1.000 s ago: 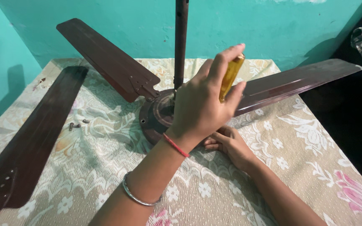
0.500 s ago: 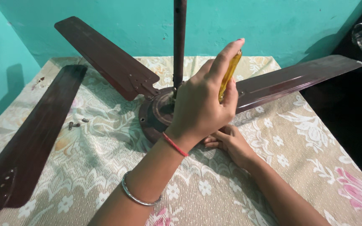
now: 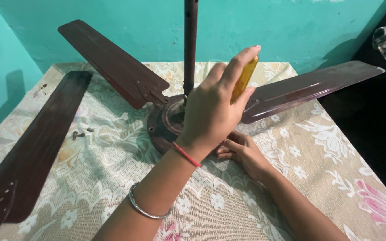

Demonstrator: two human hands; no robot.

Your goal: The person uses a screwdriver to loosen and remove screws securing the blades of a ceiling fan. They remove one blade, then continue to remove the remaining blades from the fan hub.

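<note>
My left hand (image 3: 213, 111) has its fingers (image 3: 242, 60) wrapped round the yellow screwdriver (image 3: 244, 78) over the fan hub (image 3: 166, 120); right hand (image 3: 242, 151) fingers loosely curled on the surface (image 3: 291, 178) just below.

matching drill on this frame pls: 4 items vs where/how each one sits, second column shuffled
Things:
1. screwdriver handle
2. detached blade
3. loose screws
4. right hand

States:
A. lying flat at the cloth's left edge
B. resting on the cloth beside the fan hub
C. held in the left hand
D. small, on the cloth between detached blade and hub

Pairs: 1-C, 2-A, 3-D, 4-B
</note>
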